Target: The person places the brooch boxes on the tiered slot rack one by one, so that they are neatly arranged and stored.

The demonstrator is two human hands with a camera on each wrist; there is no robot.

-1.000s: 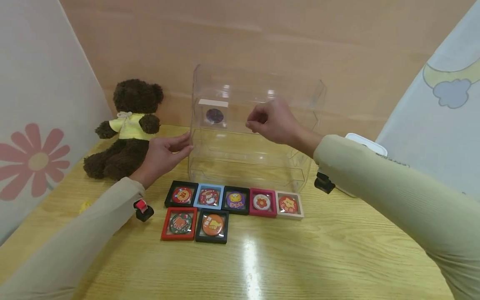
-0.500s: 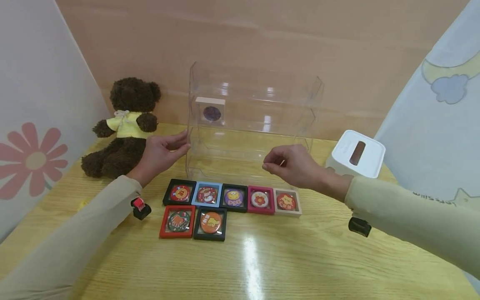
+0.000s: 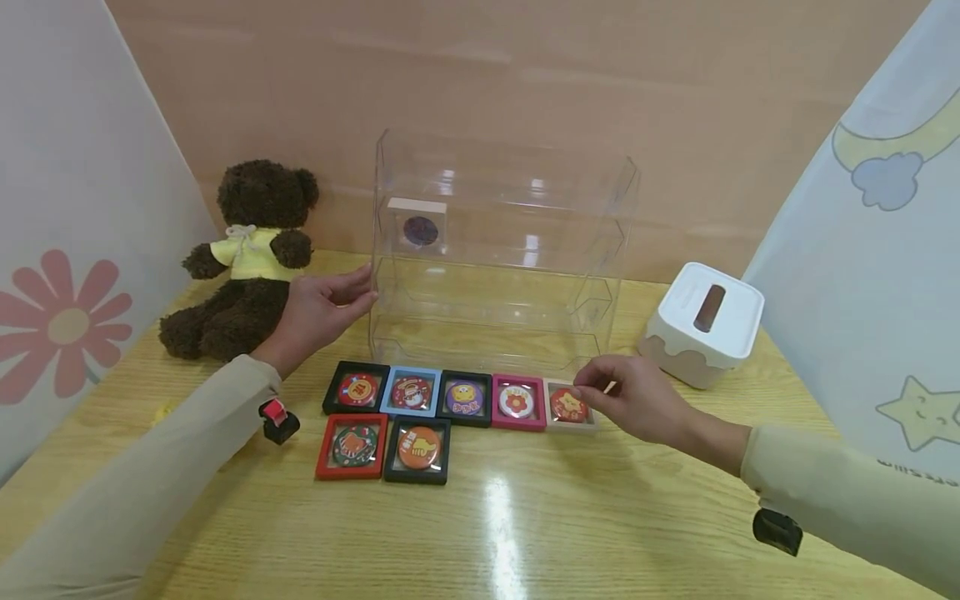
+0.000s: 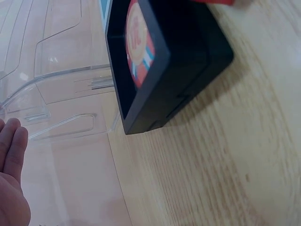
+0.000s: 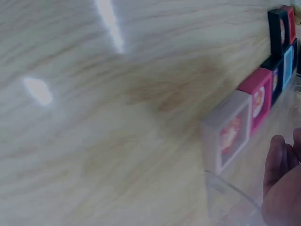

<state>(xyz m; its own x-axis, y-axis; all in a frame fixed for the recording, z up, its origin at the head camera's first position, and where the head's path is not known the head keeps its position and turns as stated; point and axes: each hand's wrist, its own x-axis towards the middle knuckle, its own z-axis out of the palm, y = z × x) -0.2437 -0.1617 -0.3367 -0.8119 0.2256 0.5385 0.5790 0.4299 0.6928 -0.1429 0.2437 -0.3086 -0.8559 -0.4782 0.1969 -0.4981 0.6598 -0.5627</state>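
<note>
My left hand [image 3: 318,317] holds the left side edge of a clear acrylic display rack [image 3: 495,171], thumb toward the front. In the left wrist view its fingers [image 4: 15,146] lie against the clear plastic. My right hand [image 3: 633,396] is over the beige square frame [image 3: 558,425] at the right end of the front row, thumb and forefinger bent close over it. The right wrist view shows this frame [image 5: 228,127] with a gap between it and the fingers. A pale frame with a dark badge [image 3: 420,230] stands at the left of an upper tier.
Along the row lie pink [image 3: 517,402], black [image 3: 465,398] and light blue [image 3: 411,392] badge frames, and another black one [image 3: 356,388]. A red frame [image 3: 352,447] and a black frame [image 3: 417,450] lie nearer. A teddy bear [image 3: 258,258] sits left, a white tissue box [image 3: 705,321] right.
My right hand has moved down and to the right, from in front of the upper tier to over the beige frame. My left hand has stayed at the rack's side.
</note>
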